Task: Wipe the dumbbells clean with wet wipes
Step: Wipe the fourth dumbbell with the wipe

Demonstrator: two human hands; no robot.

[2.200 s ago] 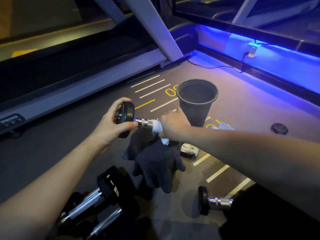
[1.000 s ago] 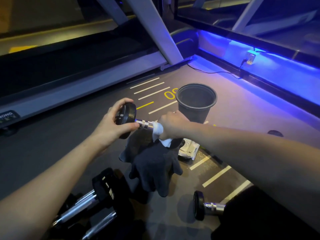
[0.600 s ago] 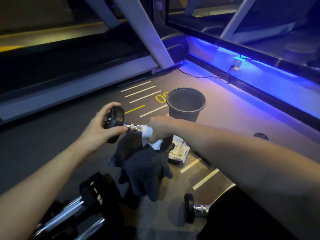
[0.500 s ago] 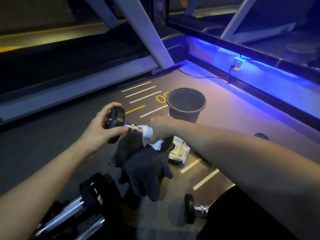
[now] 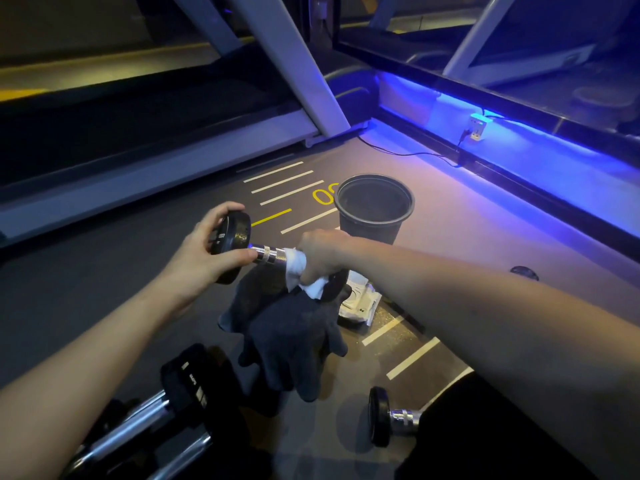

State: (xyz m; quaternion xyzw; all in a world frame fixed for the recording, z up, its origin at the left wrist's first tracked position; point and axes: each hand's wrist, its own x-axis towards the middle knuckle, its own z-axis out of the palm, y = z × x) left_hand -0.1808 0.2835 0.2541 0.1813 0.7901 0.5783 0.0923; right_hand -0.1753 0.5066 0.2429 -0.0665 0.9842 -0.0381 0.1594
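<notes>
A person held a small dumbbell point(image 5: 258, 252) in the air above a dim gym floor point(image 5: 104, 271); the left hand point(image 5: 204, 258) curled its fingers and thumb round the black end weight, and the right hand point(image 5: 323, 254) was closed round the chrome handle with a white wet wipe point(image 5: 298, 268) wrapped between palm and bar. The dumbbell looked rigid and fairly heavy for its size; its knurled handle probably gave good grip, though a damp wipe could make the smooth parts slippery, so the broad end weight seemed the safest place to steady it. The far end weight was hidden behind the right hand.

A dark cloth point(image 5: 291, 337) hung just below the bar; whether it was held by the right hand could not be told. Beyond the hands stood a black bin point(image 5: 375, 209), open at the top; a white wipe packet point(image 5: 360, 303) lay on the floor near it. Another dumbbell point(image 5: 388, 415) rested on the floor at lower right; larger dumbbells point(image 5: 156, 420) lay at lower left beneath the left forearm. The hanging cloth crowded the space under the handle.
</notes>
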